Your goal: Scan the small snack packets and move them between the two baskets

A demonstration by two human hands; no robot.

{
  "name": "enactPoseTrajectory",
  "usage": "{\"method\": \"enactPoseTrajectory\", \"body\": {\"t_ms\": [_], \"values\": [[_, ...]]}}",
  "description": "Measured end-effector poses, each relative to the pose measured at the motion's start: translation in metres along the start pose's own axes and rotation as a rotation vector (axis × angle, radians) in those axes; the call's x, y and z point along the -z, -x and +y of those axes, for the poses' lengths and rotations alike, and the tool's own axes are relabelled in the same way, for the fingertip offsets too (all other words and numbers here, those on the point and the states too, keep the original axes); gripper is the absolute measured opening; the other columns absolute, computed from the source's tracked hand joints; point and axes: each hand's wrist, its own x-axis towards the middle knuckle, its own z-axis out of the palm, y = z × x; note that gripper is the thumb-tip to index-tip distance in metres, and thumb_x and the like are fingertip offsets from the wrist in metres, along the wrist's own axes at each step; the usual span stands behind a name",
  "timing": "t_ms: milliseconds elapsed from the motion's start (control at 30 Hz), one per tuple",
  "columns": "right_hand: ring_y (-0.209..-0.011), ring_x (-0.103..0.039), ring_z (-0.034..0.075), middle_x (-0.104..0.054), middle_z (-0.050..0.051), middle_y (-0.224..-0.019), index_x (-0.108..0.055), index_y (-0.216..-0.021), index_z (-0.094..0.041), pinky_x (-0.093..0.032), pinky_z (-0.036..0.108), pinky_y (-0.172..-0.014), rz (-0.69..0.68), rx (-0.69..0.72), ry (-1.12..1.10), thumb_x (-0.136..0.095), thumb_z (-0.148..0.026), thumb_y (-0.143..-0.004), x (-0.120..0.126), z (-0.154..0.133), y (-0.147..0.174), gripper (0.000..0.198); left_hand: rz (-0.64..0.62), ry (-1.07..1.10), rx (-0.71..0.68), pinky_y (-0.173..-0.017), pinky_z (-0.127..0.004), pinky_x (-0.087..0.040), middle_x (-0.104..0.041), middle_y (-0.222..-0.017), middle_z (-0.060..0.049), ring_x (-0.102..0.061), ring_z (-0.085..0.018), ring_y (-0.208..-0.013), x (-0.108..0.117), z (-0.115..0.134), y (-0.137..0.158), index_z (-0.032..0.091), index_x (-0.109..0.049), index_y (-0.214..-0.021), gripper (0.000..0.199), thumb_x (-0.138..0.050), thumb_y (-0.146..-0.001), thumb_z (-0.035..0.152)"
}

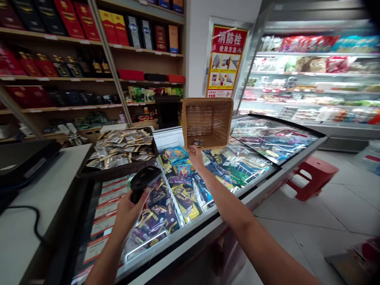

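Observation:
A black handheld barcode scanner (145, 180) is gripped by its handle in my left hand (130, 208), over the glass-topped freezer. My right hand (196, 155) is stretched forward to the front rim of a tan wicker basket (208, 118), fingers closed at that rim. The basket is tipped so its open mouth faces me. Just beyond my right fingertips, inside it, lie a few small dark packets (198, 143). To the left, a dark wicker tray (115, 168) is heaped with many small clear-and-tan packets (124, 144).
Bagged frozen goods (185, 202) fill the freezer (267, 176) beneath my arms. A grey counter (59, 166) with a black device (26, 160) stands left. Shelves of boxes (142, 33) rise behind. A red stool (314, 176) and a lit refrigerated display (311, 83) are right.

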Motion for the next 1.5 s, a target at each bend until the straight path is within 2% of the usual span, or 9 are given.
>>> {"method": "enactPoseTrajectory", "body": {"t_ms": [100,300,500,733,900,1100,1233,1367,1500], "values": [[-0.098,-0.076,0.024,-0.078,0.012,-0.129,-0.08,-0.125,-0.023,-0.063,0.046,-0.101,-0.137,0.017,0.039,-0.071,-0.038,-0.1,-0.026,-0.027,0.019,0.031,0.087,0.018,0.021,-0.05,-0.03,-0.047,-0.068,-0.058,-0.003,-0.061,-0.019,-0.052,0.003,0.009,0.002,0.022,-0.068,-0.075,0.067,-0.082,-0.067,0.087],[-0.141,-0.06,0.034,-0.065,0.014,-0.149,-0.079,-0.142,-0.027,-0.051,0.052,-0.123,-0.377,0.4,0.205,-0.089,-0.043,-0.094,-0.088,-0.086,0.044,0.052,0.266,0.186,0.054,-0.049,-0.029,-0.044,-0.068,-0.064,-0.001,-0.059,-0.016,-0.052,0.005,0.025,0.005,0.023,-0.065,-0.077,0.07,-0.087,-0.059,0.086],[-0.138,-0.054,0.031,-0.075,0.006,-0.137,-0.091,-0.108,-0.034,-0.044,0.051,-0.124,-0.456,0.401,0.144,-0.083,-0.023,-0.1,-0.114,-0.108,0.05,0.016,0.241,0.277,0.042,-0.047,-0.027,-0.042,-0.063,-0.06,0.002,-0.055,-0.013,-0.05,0.005,0.03,0.006,0.022,-0.063,-0.073,0.072,-0.091,-0.053,0.086],[-0.121,-0.062,0.028,-0.079,0.005,-0.114,-0.086,-0.096,-0.031,-0.046,0.045,-0.116,-0.336,0.186,-0.168,-0.075,-0.037,-0.105,-0.089,-0.112,0.052,0.016,0.226,0.238,0.019,-0.048,-0.027,-0.043,-0.065,-0.063,0.002,-0.057,-0.014,-0.052,0.006,0.027,0.007,0.021,-0.065,-0.077,0.068,-0.094,-0.059,0.08],[-0.083,-0.06,0.02,-0.061,-0.001,-0.08,-0.067,-0.095,-0.028,-0.05,0.031,-0.078,-0.104,0.002,-0.293,-0.063,-0.067,-0.104,-0.05,-0.095,0.048,0.041,0.191,0.22,0.014,-0.047,-0.026,-0.043,-0.066,-0.063,0.0,-0.058,-0.014,-0.052,0.007,0.017,0.003,0.021,-0.065,-0.077,0.064,-0.091,-0.065,0.079],[-0.061,-0.057,0.014,-0.057,-0.005,-0.072,-0.055,-0.091,-0.027,-0.045,0.027,-0.058,-0.031,-0.266,-0.451,-0.068,-0.075,-0.095,-0.002,-0.062,0.028,0.05,0.023,0.078,-0.065,-0.049,-0.027,-0.044,-0.064,-0.055,0.0,-0.057,-0.016,-0.049,0.003,0.003,-0.003,0.021,-0.068,-0.073,0.062,-0.087,-0.068,0.08],[-0.059,-0.062,0.013,-0.067,-0.005,-0.078,-0.056,-0.098,-0.027,-0.052,0.026,-0.055,-0.08,-0.435,-0.562,-0.084,-0.06,-0.09,0.011,-0.058,0.015,0.044,-0.1,-0.002,-0.055,-0.047,-0.027,-0.044,-0.064,-0.055,0.0,-0.059,-0.018,-0.049,-0.001,0.025,-0.006,0.021,-0.068,-0.074,0.063,-0.088,-0.065,0.08],[-0.079,-0.072,0.014,-0.074,-0.005,-0.089,-0.062,-0.104,-0.028,-0.071,0.033,-0.08,-0.224,-0.448,-0.73,-0.096,-0.029,-0.078,0.019,-0.065,0.013,0.042,-0.145,-0.073,-0.102,-0.046,-0.026,-0.041,-0.065,-0.057,-0.001,-0.059,-0.017,-0.05,-0.005,0.055,-0.016,0.021,-0.069,-0.075,0.061,-0.089,-0.066,0.078],[-0.088,-0.074,0.015,-0.075,-0.006,-0.088,-0.069,-0.103,-0.027,-0.072,0.039,-0.095,-0.315,-0.444,-0.805,-0.095,-0.016,-0.072,0.022,-0.066,0.018,0.042,-0.107,0.066,-0.081,-0.046,-0.025,-0.038,-0.065,-0.06,0.0,-0.056,-0.014,-0.05,-0.009,0.06,-0.021,0.021,-0.068,-0.076,0.061,-0.093,-0.063,0.074]]}}
